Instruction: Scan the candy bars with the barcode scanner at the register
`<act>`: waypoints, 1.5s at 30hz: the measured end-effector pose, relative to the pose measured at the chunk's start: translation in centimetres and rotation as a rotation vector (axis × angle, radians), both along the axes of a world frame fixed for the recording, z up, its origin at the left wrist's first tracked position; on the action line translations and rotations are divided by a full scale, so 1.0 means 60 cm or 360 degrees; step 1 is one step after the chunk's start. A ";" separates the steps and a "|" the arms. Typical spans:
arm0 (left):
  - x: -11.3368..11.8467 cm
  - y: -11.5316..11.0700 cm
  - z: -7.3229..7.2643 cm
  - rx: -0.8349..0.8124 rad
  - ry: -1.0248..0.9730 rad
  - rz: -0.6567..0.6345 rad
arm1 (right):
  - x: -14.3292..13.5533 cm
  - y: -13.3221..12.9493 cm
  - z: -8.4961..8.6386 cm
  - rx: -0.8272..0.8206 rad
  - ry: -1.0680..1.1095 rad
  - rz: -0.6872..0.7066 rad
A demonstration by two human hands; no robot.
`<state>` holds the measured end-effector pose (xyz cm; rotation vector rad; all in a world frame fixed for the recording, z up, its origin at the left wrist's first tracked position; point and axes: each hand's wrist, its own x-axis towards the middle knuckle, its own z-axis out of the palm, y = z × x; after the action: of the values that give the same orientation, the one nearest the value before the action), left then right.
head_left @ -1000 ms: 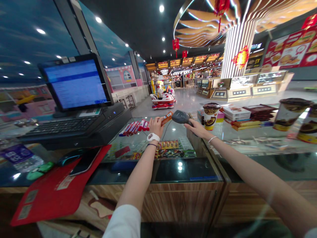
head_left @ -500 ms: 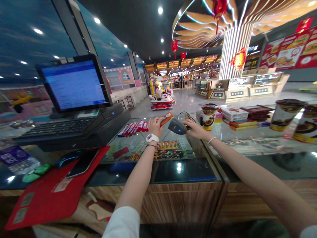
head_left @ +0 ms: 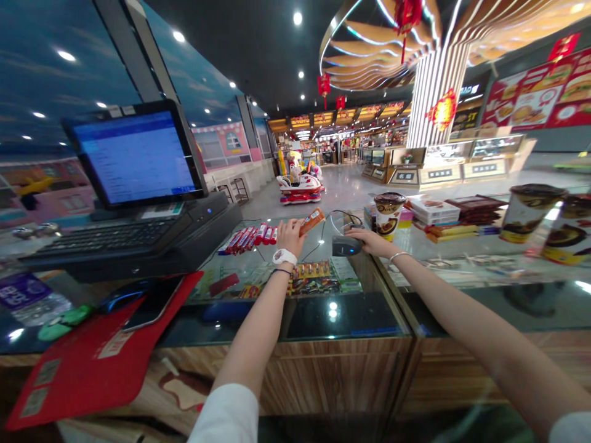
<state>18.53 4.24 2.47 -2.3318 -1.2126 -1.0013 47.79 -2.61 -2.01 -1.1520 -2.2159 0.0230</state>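
Observation:
My left hand is closed around one end of a small orange-brown packet, held just over the glass counter. Its far end tilts up to the right. A dark grey barcode scanner is in my right hand, whose fingers wrap its handle. The scanner's head points left and down, apart from the packet, and a small blue light glows on it. Beside my left hand lies a row of red and purple wrapped snack bars. A Dove cup stands just beyond my right hand.
At left are a monitor, keyboard, phone and red mat. Flat boxes, dark packets and more cups stand on the right counter. Small packages show beneath the glass.
The barcode scanner has moved right and slightly down, away from the packet, and its head has turned downward. My left hand and the packet have hardly moved.

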 end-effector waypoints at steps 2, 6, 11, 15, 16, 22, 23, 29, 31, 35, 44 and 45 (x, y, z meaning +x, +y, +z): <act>0.001 -0.003 0.001 0.0003 0.0007 -0.0007 | 0.005 0.004 -0.006 -0.0036 0.0003 -0.0040; 0.004 -0.007 0.001 -0.0002 0.0018 -0.0024 | 0.008 0.007 -0.012 -0.0107 0.0047 -0.0082; 0.009 -0.011 0.001 -0.0050 0.0019 -0.0069 | 0.001 0.002 -0.008 -0.0151 0.0118 -0.0125; 0.014 -0.017 0.006 -0.0105 -0.0015 -0.0081 | -0.011 -0.009 0.009 -0.0099 0.0185 -0.0165; 0.015 -0.019 0.008 -0.0111 -0.0033 -0.0071 | -0.017 -0.013 0.017 -0.0037 0.0218 -0.0196; 0.013 -0.013 0.011 -0.0161 -0.0243 0.0061 | -0.104 -0.041 0.066 0.0325 0.0123 -0.0359; 0.010 -0.010 0.010 -0.0176 -0.0269 0.0085 | -0.126 -0.041 0.070 0.0338 0.0086 -0.0365; -0.026 0.006 -0.002 -0.0330 -0.0398 0.0182 | -0.249 -0.005 0.060 0.0045 0.0056 -0.0429; -0.039 0.010 -0.009 -0.0429 -0.0430 0.0213 | -0.276 0.010 0.053 -0.0037 0.0018 -0.0508; -0.055 0.015 -0.020 -0.0576 -0.0507 0.0240 | -0.306 0.022 0.043 -0.0111 -0.0090 -0.0704; -0.052 0.011 -0.031 -0.0791 -0.0235 0.0397 | -0.330 0.034 0.023 -0.0378 -0.0046 -0.0580; -0.052 0.008 -0.031 -0.0806 -0.0203 0.0412 | -0.332 0.036 0.021 -0.0408 -0.0026 -0.0595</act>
<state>15.44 4.74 0.61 -2.3945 -1.9520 -0.8348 27.90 -0.47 -0.75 -1.6971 -2.0186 0.1449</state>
